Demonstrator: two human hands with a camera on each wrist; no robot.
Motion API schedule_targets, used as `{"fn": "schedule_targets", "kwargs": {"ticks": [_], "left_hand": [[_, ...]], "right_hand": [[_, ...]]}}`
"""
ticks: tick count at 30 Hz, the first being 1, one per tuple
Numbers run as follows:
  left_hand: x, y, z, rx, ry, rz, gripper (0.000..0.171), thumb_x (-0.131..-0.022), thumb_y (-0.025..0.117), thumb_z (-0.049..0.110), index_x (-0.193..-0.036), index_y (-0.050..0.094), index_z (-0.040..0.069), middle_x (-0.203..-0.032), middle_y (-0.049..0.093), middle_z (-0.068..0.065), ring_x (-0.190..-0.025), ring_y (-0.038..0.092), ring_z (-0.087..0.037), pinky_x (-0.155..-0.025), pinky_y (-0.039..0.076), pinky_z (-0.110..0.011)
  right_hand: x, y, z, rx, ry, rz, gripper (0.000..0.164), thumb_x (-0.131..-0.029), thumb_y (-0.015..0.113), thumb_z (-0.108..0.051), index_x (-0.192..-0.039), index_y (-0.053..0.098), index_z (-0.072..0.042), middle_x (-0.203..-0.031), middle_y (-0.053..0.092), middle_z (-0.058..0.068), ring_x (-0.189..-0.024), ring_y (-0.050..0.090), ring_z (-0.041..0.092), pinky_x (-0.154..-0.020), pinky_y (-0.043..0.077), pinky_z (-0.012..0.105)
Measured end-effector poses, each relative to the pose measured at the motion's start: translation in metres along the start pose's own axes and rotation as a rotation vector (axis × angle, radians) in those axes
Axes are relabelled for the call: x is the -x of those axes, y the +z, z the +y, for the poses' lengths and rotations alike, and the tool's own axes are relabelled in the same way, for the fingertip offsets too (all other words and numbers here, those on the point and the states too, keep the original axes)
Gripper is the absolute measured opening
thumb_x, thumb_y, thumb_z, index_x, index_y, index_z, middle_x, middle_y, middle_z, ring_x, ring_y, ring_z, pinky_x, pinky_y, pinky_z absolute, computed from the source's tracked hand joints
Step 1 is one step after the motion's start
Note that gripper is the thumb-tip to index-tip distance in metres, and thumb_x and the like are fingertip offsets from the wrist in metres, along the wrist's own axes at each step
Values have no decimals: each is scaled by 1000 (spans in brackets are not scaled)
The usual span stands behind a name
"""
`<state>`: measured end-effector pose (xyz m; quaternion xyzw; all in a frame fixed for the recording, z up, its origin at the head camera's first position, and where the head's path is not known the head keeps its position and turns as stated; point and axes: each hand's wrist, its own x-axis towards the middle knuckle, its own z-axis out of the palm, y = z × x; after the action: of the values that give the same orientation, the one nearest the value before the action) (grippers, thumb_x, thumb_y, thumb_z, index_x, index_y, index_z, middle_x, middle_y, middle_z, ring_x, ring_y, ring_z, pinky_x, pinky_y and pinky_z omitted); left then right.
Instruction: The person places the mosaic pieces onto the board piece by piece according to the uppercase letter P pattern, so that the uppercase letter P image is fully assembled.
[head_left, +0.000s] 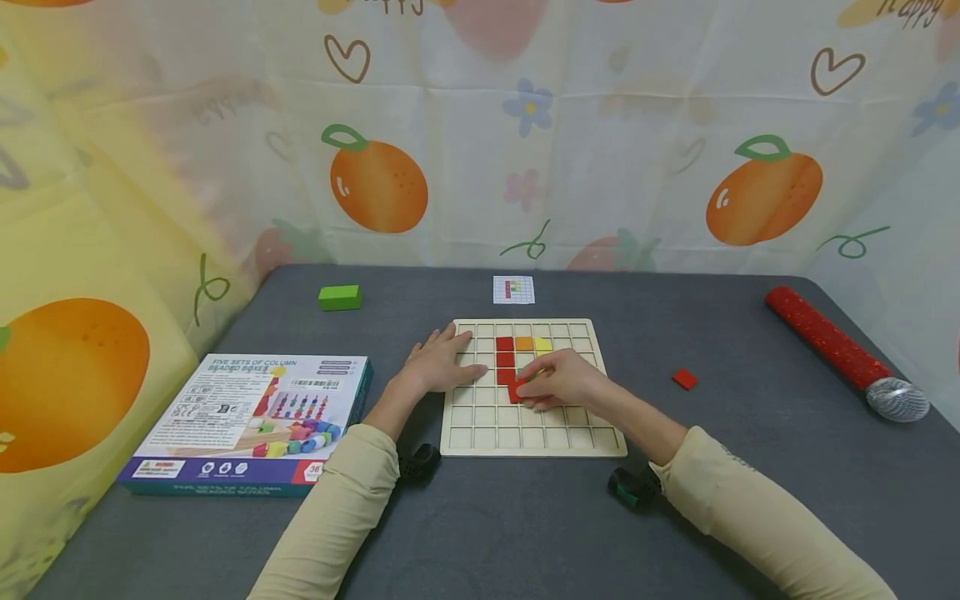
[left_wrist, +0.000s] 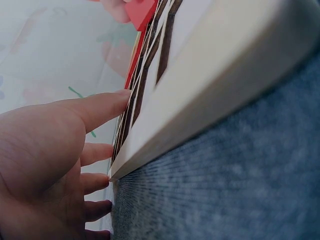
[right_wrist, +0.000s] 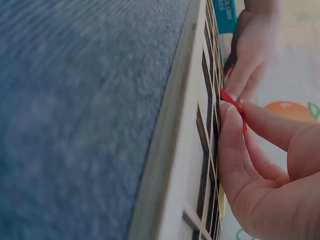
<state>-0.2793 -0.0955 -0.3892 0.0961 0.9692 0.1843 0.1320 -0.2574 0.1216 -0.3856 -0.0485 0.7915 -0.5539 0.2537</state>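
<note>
A pale wooden grid board (head_left: 480,433) lies in the middle of the table. My right hand (head_left: 558,379) pinches a red square tile (right_wrist: 234,102) between thumb and fingers, tilted over the grid's centre. Red tiles (head_left: 505,360) form a column on the board, with an orange tile (head_left: 523,343) and a yellow tile (head_left: 543,343) along its top row. Part of the pattern is hidden by my right hand. My left hand (head_left: 438,362) rests on the board's left edge, fingers spread and thumb (left_wrist: 107,107) touching the grid.
A loose red tile (head_left: 685,379) lies right of the board. Behind it stands a small pattern card (head_left: 513,290). A green block (head_left: 340,297) is at back left, a boxed set (head_left: 225,425) at left, and a red glittery microphone (head_left: 832,342) at right.
</note>
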Motion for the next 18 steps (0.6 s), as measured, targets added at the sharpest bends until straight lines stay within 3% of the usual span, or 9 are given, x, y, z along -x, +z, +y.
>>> {"fn": "schedule_targets", "kwargs": {"ticks": [18], "left_hand": [[-2,0,-2,-2,3,-2,77,-91,58,49,-151,29,13,-157,12,-14,-142,9,-36,-110,10,-57]], "right_hand": [[2,8,-4,46,-6,9,23,-86,70,-4,-107,68,5,-78,69,11,-63,66,15,-64,55,28]]}}
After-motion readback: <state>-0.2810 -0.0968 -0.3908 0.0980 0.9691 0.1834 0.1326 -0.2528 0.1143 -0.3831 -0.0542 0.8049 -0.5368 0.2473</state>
